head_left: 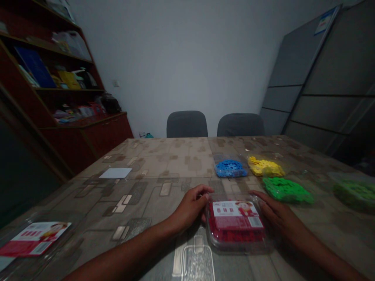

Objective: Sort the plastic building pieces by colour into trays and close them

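A clear plastic box (234,228) with a shut lid sits in front of me on the patterned table. Red pieces show through its sides, and a red and white label covers the lid. My left hand (195,201) grips its left side, thumb along the upper edge and fingers curled behind. On the opposite side, my right hand (272,210) is closed around the edge, its fingertips partly hidden. Beyond the box are clear containers of blue pieces (231,168), yellow pieces (265,167) and green pieces (288,190).
A container of lighter green pieces (356,194) stands at the far right. At the left lie a labelled clear lid or box (35,238) and a white sheet (115,173). Two grey chairs (186,124) stand behind the table; a wooden shelf (88,132) is at the left.
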Tool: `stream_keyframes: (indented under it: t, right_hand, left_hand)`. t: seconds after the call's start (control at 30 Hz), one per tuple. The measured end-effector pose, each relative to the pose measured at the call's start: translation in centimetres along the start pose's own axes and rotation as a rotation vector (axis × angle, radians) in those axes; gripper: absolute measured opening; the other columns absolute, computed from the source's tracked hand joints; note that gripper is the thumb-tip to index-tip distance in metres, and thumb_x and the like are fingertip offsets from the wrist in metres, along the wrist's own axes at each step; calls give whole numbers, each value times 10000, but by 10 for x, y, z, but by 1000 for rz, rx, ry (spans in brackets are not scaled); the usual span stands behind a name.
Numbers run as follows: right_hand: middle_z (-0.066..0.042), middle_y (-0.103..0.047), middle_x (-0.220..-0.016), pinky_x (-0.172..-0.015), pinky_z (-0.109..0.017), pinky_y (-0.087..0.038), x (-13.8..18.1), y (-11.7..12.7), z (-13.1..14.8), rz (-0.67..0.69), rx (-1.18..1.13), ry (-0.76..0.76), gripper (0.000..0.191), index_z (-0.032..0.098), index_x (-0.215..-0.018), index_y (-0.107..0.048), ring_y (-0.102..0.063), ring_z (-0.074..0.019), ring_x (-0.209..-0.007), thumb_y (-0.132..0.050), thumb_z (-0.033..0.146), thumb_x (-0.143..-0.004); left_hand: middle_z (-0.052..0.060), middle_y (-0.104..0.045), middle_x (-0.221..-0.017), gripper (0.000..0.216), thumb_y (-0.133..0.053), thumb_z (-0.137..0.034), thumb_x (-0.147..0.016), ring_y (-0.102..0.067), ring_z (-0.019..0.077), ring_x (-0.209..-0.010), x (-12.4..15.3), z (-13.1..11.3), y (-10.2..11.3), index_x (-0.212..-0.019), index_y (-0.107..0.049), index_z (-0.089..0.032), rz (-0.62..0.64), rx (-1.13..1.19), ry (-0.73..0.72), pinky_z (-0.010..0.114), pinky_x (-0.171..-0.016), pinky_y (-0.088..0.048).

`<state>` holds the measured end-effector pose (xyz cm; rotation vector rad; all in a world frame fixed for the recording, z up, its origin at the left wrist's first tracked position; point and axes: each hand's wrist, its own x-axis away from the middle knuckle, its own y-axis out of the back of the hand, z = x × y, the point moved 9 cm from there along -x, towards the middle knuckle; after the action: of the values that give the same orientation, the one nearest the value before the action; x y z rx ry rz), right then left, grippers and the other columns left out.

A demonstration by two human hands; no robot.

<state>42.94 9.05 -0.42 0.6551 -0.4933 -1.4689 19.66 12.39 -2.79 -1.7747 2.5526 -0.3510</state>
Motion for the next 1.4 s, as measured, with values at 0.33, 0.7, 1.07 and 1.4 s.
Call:
stream_keyframes:
  t: [0.33, 0.7, 1.07, 1.4]
  right_hand:
    - [-187, -596, -1385, -1150, -502, -331, -1, 1, 3, -37, -54, -30, 901, 74, -1299, -646, -508, -367, -1327, -339, 789, -844]
    - [-151, -640, -1348, -1137, -512, -352, 0, 2, 2, -43, -253, -66, 801, 164, -1241, -685, -525, -360, -1312, -457, 803, -815]
    - [-159, -645, -1338, -1126, -532, -353, -1, 7, -4, 22, -118, -87, 798, 163, -1260, -681, -570, -366, -1257, -451, 782, -812]
    - [-128, -676, -1301, -1110, -545, -373, 1, 6, 13, 120, -222, -71, 680, 218, -1229, -705, -559, -372, -1272, -537, 728, -811]
  left_hand:
    - [-2, -579, -769, 404, -721, -275, -798, -529, 89, -504, 14, 4, 2, -1153, -574, -151, 9, 59, 31, 175, -416, -425]
    - [32, -627, -840, 410, -764, -264, -764, -602, 123, -616, 17, 7, -1, -1109, -573, -151, -21, 212, 71, 191, -492, -448]
    - [52, -638, -908, 413, -758, -268, -787, -624, 133, -644, 23, 5, -2, -1135, -568, -152, -60, 220, 78, 200, -501, -450]
    - [67, -649, -960, 417, -759, -230, -779, -632, 140, -676, 21, 7, -1, -1139, -564, -155, -66, 211, 101, 202, -507, -458]
